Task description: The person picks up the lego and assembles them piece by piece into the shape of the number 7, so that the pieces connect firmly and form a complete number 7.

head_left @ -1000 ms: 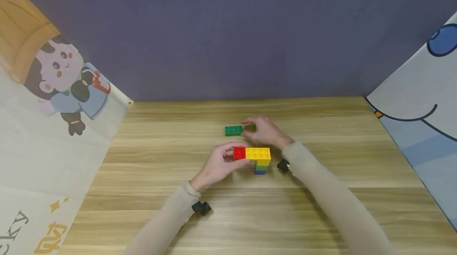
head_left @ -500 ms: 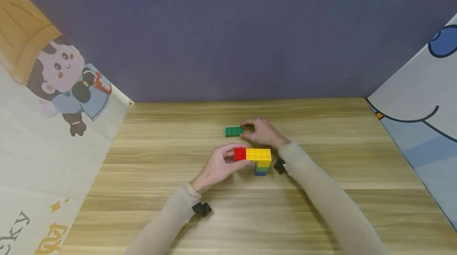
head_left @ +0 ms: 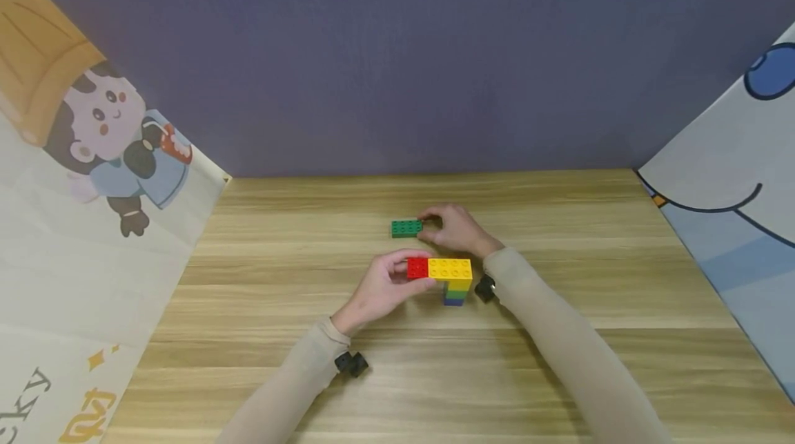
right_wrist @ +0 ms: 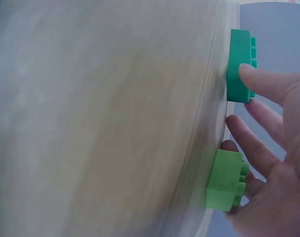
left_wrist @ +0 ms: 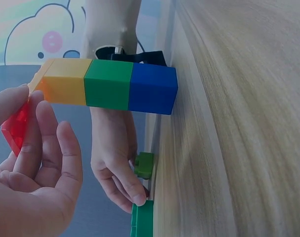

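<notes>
My left hand (head_left: pixel 380 288) pinches a red brick (head_left: pixel 417 268) between thumb and fingers. That red brick lies flush against the left end of a long yellow brick (head_left: pixel 450 269), which tops an upright stack with a yellow brick, a green brick (left_wrist: pixel 108 85) and a blue brick (left_wrist: pixel 153 89) at the bottom. Farther back, my right hand (head_left: pixel 458 231) holds the right end of a dark green eight-stud brick (head_left: pixel 405 228) between thumb and index finger. A light green brick (right_wrist: pixel 225 180) sits by the right palm, hidden under that hand in the head view.
A wood-grain table (head_left: pixel 559 375) extends around both hands. Behind it rises a dark blue-grey wall (head_left: pixel 397 64). Printed cartoon panels stand on the left and right sides. A black camera mount (head_left: pixel 351 364) is worn at the left wrist, another at the right.
The right wrist and forearm have shifted slightly left, bringing the fingers in closer around the end of the dark green brick. My left hand and the stack stay in place.
</notes>
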`<action>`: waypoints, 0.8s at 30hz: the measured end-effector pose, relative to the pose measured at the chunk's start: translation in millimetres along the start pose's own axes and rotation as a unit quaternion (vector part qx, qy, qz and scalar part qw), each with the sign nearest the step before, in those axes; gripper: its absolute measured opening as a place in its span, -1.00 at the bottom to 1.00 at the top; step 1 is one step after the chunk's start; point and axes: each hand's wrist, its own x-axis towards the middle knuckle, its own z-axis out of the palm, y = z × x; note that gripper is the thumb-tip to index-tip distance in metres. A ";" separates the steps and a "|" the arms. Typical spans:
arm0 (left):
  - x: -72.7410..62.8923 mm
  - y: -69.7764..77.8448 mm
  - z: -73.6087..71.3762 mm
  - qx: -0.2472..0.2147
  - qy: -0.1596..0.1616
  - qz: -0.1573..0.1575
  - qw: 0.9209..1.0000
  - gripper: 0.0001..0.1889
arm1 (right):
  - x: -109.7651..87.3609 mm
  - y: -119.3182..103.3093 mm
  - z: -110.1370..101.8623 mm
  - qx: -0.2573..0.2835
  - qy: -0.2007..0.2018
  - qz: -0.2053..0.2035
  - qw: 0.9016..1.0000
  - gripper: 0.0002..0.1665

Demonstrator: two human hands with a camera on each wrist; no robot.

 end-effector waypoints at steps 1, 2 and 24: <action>0.0 0.0 0.1 0.000 0.000 0.000 1.000 -0.58 | 0.0 -0.1 0.0 0.000 0.001 0.000 1.000 -0.50; 0.1 0.1 0.1 0.000 0.000 0.001 1.000 -0.58 | 0.2 -0.1 0.2 0.000 0.002 0.001 1.000 -0.50; 1.0 -1.2 1.1 -0.001 -0.001 -0.008 1.000 -0.55 | -4.5 -1.1 -9.9 0.056 0.019 0.036 0.998 -0.53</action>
